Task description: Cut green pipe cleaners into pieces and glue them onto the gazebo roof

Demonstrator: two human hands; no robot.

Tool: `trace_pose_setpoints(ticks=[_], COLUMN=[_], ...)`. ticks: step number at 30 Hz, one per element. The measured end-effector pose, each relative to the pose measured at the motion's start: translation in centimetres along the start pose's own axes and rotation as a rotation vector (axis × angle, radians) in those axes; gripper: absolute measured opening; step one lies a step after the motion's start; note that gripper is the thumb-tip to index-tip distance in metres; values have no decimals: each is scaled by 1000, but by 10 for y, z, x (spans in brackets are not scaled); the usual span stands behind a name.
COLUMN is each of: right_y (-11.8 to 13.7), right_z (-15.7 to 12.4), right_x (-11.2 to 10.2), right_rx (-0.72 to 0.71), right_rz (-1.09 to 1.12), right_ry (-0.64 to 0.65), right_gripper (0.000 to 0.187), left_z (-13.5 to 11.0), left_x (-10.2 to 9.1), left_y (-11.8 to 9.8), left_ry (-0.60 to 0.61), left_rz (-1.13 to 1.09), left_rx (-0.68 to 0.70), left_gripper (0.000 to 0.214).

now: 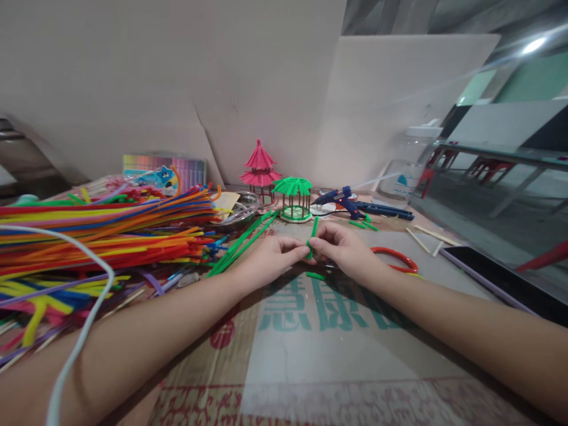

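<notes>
My left hand [273, 257] and my right hand [344, 248] meet at the middle of the table, both pinching one short green pipe cleaner piece [313, 232] that sticks up between the fingertips. A cut green piece [315, 276] lies on the cardboard just below the hands. Behind them stand a small green pavilion model [293, 200] and a pink pavilion model [260, 168]. Long green pipe cleaners [242, 244] lie to the left of my left hand.
A big heap of coloured pipe cleaners [106, 231] fills the left side. A blue glue gun [344, 201], red-handled scissors [397, 259], a marker box [164, 171], wooden sticks [432, 235], a phone [501, 278] and a white cable [80, 319] are around.
</notes>
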State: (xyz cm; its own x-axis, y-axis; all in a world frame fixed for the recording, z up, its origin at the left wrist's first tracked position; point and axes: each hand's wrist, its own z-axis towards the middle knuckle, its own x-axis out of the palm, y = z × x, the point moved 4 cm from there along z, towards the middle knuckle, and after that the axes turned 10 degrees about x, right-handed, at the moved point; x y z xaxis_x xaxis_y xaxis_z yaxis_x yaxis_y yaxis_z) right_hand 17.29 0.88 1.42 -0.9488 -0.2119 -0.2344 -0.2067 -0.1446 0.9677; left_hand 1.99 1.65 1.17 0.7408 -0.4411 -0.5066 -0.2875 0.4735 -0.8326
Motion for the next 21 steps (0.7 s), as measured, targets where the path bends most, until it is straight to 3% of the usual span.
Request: trace_pose_setpoints(ticks=[21], right_y=[-1], right_z=[-3], right_x=[4], right_rx=[37], right_rz=[41], right_ry=[7], right_gripper=[24], left_z=[1], left_x=[1], left_y=[8], left_ry=[4], left_rz=[-37], left_rx=[-19], left_gripper=[39])
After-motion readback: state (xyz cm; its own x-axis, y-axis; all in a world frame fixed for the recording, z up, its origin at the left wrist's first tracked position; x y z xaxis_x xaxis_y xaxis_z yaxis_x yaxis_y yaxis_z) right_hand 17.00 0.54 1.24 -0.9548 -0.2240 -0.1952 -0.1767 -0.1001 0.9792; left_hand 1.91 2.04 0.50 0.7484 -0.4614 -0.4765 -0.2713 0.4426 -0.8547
